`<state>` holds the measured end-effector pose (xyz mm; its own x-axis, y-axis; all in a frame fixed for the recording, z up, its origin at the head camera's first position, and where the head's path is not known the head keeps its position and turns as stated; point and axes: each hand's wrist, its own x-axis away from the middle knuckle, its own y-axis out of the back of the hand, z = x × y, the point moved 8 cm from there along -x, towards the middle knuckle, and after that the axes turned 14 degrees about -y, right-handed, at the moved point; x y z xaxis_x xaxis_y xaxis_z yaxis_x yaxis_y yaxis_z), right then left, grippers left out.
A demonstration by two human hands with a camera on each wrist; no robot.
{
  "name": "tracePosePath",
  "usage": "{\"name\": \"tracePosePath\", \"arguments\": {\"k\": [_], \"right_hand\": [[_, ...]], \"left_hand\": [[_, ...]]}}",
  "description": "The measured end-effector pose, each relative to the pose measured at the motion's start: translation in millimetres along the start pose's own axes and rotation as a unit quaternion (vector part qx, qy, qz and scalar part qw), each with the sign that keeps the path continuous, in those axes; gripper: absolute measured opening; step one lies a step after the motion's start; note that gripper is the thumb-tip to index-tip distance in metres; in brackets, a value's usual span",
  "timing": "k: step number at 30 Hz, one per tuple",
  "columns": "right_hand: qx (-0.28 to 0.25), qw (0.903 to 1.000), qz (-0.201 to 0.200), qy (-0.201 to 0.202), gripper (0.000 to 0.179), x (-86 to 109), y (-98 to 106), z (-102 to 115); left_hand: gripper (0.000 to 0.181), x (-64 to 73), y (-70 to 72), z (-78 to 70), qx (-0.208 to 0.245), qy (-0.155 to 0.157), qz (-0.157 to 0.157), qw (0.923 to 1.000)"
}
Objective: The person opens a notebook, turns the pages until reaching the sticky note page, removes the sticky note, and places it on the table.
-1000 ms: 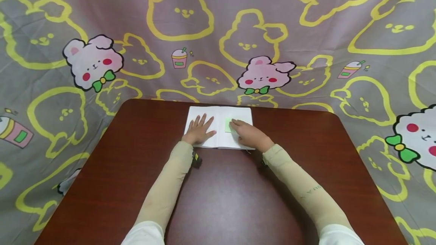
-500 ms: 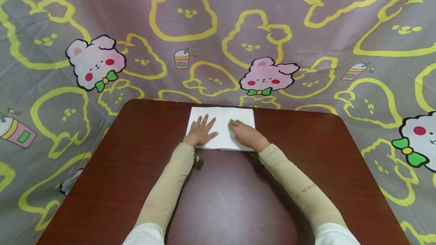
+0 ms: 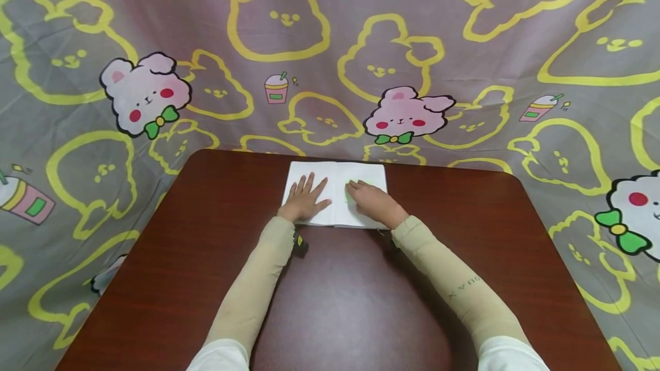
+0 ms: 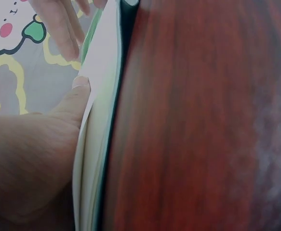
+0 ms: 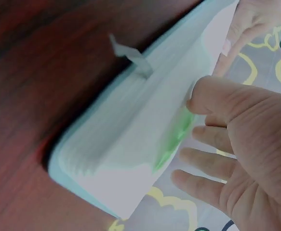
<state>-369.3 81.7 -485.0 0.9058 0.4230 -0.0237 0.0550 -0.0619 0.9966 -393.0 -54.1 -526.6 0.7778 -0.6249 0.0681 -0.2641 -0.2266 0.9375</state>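
Observation:
An open notebook with blank white pages lies near the far edge of the table. My left hand rests flat on its left page with the fingers spread. On the right page is a light green sticky note, mostly covered by my right hand in the head view. The fingertips of that hand press on the note, fingers fairly straight and gripping nothing. In the left wrist view, the left thumb lies on the page near the notebook's edge.
A dark reddish-brown table spreads between the arms and the notebook. Behind it hangs a grey cloth with cartoon prints. A ribbon bookmark sticks out from the notebook's near edge.
My right hand has shifted slightly over the sticky note, so less of the green shows than one second ago. The left hand stays flat on its page.

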Motion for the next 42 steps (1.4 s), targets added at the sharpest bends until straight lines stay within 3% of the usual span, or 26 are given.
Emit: {"name": "tracePosePath", "arguments": {"k": [7,12,20,28,34,37,42], "right_hand": [[0.032,0.9994,-0.016,0.001,0.04,-0.2,-3,4],[0.029,0.9993,-0.024,-0.001,0.037,-2.1,-6,5],[0.015,0.9991,-0.039,0.004,0.03,-3.6,-7,3],[-0.048,0.9979,-0.04,-0.016,0.024,-7.2,2,-5],[-0.111,0.9922,-0.042,-0.039,0.022,-13.5,4,-16],[-0.158,0.9853,-0.033,-0.056,0.025,-14.0,4,-24],[-0.248,0.9653,-0.023,-0.08,0.027,-15.3,5,-38]], "left_hand": [[0.066,-0.9,-3.7,1.5,0.005,0.009,0.014,0.9999],[0.067,-3.7,-7.2,6.7,0.012,0.009,0.018,0.9997],[0.069,0.5,-3.4,1.2,0.003,0.001,0.019,0.9998],[0.074,-2.2,-10.3,7.9,0.004,0.001,0.034,0.9994],[0.073,-0.5,-0.7,1.3,0.002,-0.003,0.02,0.9998],[0.073,-1.3,-0.3,0.2,0.003,-0.002,0.021,0.9998],[0.073,-2.7,-4.3,3.0,0.0,0.01,0.027,0.9996]]}}
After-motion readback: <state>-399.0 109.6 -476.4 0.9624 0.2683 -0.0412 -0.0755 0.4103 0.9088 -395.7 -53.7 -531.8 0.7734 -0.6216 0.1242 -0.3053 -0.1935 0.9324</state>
